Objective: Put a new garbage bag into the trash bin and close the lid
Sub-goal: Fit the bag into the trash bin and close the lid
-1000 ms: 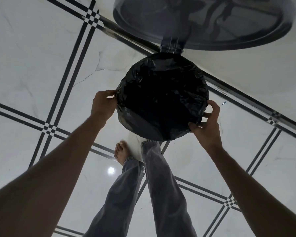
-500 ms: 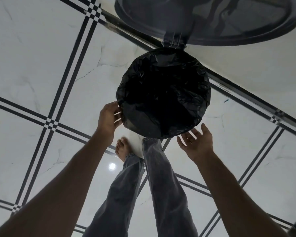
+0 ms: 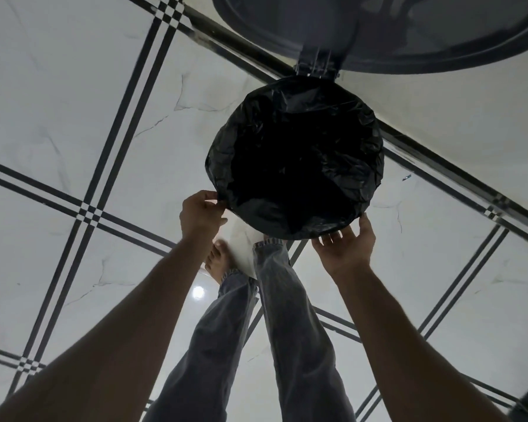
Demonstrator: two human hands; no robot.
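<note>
Seen from above, a round trash bin (image 3: 241,254) stands on the floor (image 3: 73,117), its mouth lined with a black garbage bag (image 3: 296,159). The bag is thin, glossy plastic, crinkled into many small folds, and its edge is turned out over the circular rim so that the bin's own wall shows only as a pale, smooth sliver below the bag on the near side. The inside of the bag is a deep black hollow. The lid (image 3: 378,28) is open, raised behind the bin on a small metal hinge (image 3: 316,63); it is a wide, dark, smooth disc with a raised border. The left hand (image 3: 200,213) is at the near left of the rim, fingers and thumb pinched together on the bag's folded edge. The right hand (image 3: 346,249) is at the near right, just under the rim, fingers spread and palm open, fingertips touching the plastic without gripping it. Both forearms are bare. Below the bin are two legs in grey denim jeans (image 3: 287,315) and a bare foot (image 3: 215,263). The floor is polished white marble-look tile with faint grey veins, crossed by paired black lines with small chequered squares where they meet.
</note>
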